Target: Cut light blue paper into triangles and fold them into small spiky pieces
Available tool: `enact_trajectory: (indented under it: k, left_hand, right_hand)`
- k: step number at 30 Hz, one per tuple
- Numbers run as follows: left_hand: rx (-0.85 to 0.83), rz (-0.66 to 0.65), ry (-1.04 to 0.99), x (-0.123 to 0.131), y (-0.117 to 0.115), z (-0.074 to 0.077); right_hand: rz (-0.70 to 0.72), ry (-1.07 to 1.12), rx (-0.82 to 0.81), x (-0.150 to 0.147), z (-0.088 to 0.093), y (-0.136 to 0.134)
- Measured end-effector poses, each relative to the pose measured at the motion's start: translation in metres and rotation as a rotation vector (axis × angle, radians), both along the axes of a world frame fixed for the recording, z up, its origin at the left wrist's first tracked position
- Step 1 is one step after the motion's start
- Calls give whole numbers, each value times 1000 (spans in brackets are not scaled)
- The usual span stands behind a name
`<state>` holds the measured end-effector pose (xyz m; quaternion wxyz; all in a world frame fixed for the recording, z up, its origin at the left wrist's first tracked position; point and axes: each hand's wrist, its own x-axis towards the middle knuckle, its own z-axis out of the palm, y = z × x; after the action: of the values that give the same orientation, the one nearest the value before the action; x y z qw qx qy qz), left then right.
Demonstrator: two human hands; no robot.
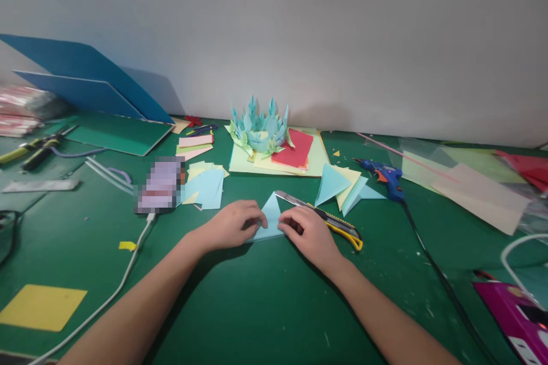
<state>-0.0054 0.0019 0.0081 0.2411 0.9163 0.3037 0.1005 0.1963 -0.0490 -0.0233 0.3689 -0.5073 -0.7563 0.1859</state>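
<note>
A light blue sheet of paper [270,218], folded to a triangle with its tip pointing away from me, lies on the green table top. My left hand [234,224] presses on its left side with curled fingers, thumb and index at the paper. From the right, my right hand [309,235] grips the other edge with thumb and bent fingers together. A yellow and black utility knife [329,218] with its blade end near the triangle's tip lies just behind my right hand. Folded blue and yellow paper triangles [342,187] lie beyond the knife.
A blue origami ring with spikes [261,128] stands at the back on stacked paper. A blue glue gun [385,175] with a black cord lies right. Left are a charging phone [160,185], paper sheets [212,189] and pliers [43,151]. A purple power strip [507,319] sits front right.
</note>
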Motion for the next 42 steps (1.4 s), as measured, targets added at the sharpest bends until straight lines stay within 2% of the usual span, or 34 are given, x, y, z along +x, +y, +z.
enact_trajectory:
  k: [9, 12, 14, 17, 24, 34, 42]
  left_hand:
    - [45, -12, 28, 2, -3, 3]
    - [36, -15, 19, 1, -3, 3]
    - [28, -18, 12, 1, -2, 2]
    - [24, -25, 5, 1, -2, 1]
    - [48, -38, -23, -1, 0, -3]
    - [40, -52, -35, -2, 0, 1]
    - [25, -66, -35, -5, 1, -1]
  right_hand:
    - [59, -32, 85, 2, 1, -2]
    - [172, -98, 190, 8, 2, -4]
    - [301, -197, 271, 12, 5, -5]
    - [389, -279, 302, 17, 8, -6]
    - [384, -273, 274, 20, 7, -4]
    - [382, -285, 271, 19, 8, -4]
    - [412, -302, 306, 12, 4, -4]
